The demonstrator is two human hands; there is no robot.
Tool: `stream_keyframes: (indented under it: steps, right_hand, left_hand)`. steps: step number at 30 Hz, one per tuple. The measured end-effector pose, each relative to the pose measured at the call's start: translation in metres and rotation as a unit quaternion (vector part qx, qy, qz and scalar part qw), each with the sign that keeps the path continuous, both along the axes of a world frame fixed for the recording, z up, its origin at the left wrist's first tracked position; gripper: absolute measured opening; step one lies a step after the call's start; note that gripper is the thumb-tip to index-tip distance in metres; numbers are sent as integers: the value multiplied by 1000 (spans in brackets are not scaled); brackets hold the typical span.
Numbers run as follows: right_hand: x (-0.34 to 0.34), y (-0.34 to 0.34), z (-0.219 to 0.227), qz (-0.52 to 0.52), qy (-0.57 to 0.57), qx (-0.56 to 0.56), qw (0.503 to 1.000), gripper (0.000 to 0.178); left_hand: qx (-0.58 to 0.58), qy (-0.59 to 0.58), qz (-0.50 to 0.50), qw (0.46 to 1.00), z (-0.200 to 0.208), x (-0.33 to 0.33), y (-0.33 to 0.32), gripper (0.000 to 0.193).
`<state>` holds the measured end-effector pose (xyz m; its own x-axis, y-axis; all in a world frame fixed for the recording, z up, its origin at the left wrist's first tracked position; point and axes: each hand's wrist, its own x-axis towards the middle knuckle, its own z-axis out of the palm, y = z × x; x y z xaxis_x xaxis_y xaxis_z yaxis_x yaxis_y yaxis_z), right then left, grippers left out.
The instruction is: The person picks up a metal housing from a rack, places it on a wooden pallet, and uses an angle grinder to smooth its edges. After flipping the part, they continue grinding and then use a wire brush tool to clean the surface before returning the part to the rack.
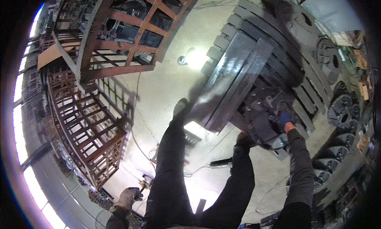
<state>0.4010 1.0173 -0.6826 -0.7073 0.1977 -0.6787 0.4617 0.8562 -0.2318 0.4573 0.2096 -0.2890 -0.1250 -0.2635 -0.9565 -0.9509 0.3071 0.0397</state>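
Observation:
My left hand, in a grey glove, is low at the left, its fingers closed round a slim dark handle. A small tan piece shows at that handle's upper end; I cannot make out the tool's kind. My right hand, in a blue glove with an orange cuff, reaches forward to a bulky dark metal part. Its fingers are lost in shadow against the part. That part lies on a slatted dark platform, beside a long dark metal beam.
Rusty metal cage racks stand at the left, one loaded with dark parts. A corded power tool lies by my right foot. Cables cross the floor. Round dark castings line the right side. A bright lamp shines on the floor ahead.

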Motion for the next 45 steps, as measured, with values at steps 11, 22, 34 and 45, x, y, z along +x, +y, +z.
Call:
stream_keyframes:
  steps: [11, 22, 34, 45]
  right_hand:
    - [-65, -230, -2, -12, -49, -67, 996, 68]
    - [-54, -375, -148, -58, 109, 77, 989, 36]
    - [-72, -370, -123, -75, 169, 69, 980, 33]
    - [-24, -355, -94, -145, 427, 27, 892, 47]
  left_hand:
    - [-78, 47, -6, 996, -63, -94, -44, 37]
    - [-33, 425, -160, 890, -39, -325, 89, 56]
    - [162, 409, -626, 644, -182, -367, 243, 43]
    - [230, 598, -752, 157, -209, -273, 313, 42]
